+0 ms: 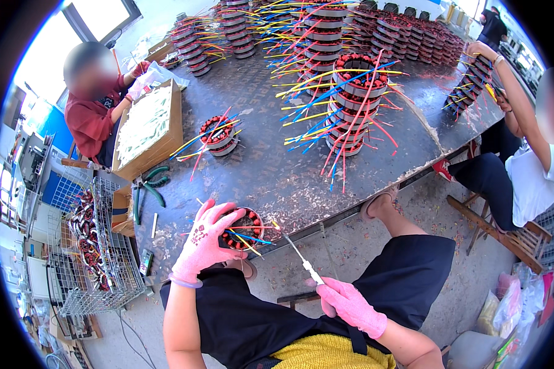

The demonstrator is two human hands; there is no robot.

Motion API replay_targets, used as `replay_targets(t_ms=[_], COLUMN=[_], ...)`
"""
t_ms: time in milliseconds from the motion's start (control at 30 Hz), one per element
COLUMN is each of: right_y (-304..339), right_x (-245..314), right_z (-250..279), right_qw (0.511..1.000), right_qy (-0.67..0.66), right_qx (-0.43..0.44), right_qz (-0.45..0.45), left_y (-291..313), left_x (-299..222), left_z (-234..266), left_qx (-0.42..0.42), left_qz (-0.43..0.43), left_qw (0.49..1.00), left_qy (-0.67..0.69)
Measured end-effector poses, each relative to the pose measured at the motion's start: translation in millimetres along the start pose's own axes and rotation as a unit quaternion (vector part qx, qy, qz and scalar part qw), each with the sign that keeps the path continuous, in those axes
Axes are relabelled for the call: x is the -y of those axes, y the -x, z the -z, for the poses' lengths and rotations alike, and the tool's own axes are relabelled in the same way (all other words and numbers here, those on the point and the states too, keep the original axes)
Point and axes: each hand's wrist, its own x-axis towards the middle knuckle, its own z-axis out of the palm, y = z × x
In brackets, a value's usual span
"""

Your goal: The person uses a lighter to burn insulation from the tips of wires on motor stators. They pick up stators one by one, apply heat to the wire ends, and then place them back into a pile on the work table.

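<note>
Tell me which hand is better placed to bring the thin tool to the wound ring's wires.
Likely the right hand: it already holds the white-handled tool, with the shaft pointing toward the ring. The left hand is occupied, gripping the wound ring near the table edge.

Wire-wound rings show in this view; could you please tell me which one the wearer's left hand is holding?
The nearest ring, gripped by the pink-gloved left hand; the other rings are farther back, mostly stacked.

Fisheye head cam faces dn. over nearby table (261, 154).
</note>
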Motion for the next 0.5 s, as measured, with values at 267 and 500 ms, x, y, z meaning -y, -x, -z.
replay_targets(t_ms=[267,500], right_y=[4,8], right_x=[3,-5], right_z=[1,8], right_qw=[1.000,0.999], right_qy=[0.008,-0.045], right_qx=[-0.012,-0.012], right_qz=[0.000,0.027], left_y=[-2,2], left_x=[-3,5], left_z=[-3,-8], left_qx=[0.007,-0.012], left_qz=[0.012,-0.002], left_qw=[1.000,0.999], left_qy=[0.021,0.048])
